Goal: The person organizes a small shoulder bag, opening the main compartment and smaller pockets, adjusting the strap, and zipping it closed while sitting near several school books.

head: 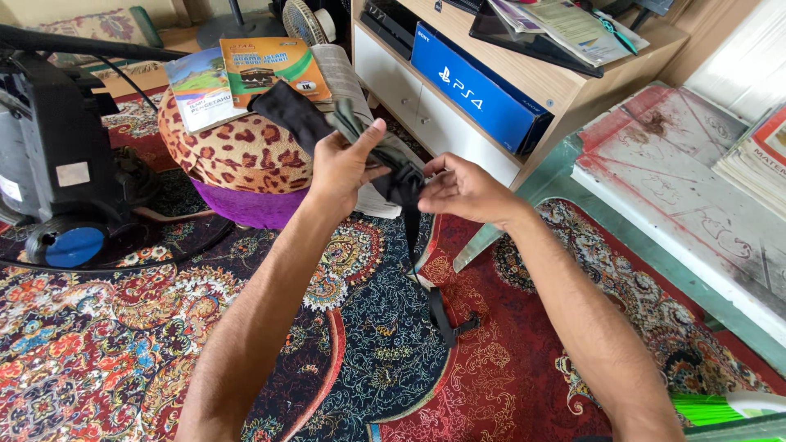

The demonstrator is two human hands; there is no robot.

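Head view: left hand (344, 168) just left of centre, fingers closed round a bunched dark cloth item (304, 115) running up toward 11 o'clock. Right hand (463, 190) just right of centre, fingers pinching the same item's lower end; thin black strap (427, 282) hanging down to 6 o'clock, buckle end close above the patterned red carpet (106, 344). Hands nearly touching, held well above the carpet. At 11 o'clock, leopard-print pouf with purple base (237, 160), two thin booklets (237, 78) flat on top, one green-orange, one pale. At 12–1 o'clock, flat blue rectangular box (479, 86) with white lettering in the wooden cabinet (565, 90) shelf. At 9 o'clock, dark grey machine (53, 155). At 3 o'clock, stained white board (688, 180).
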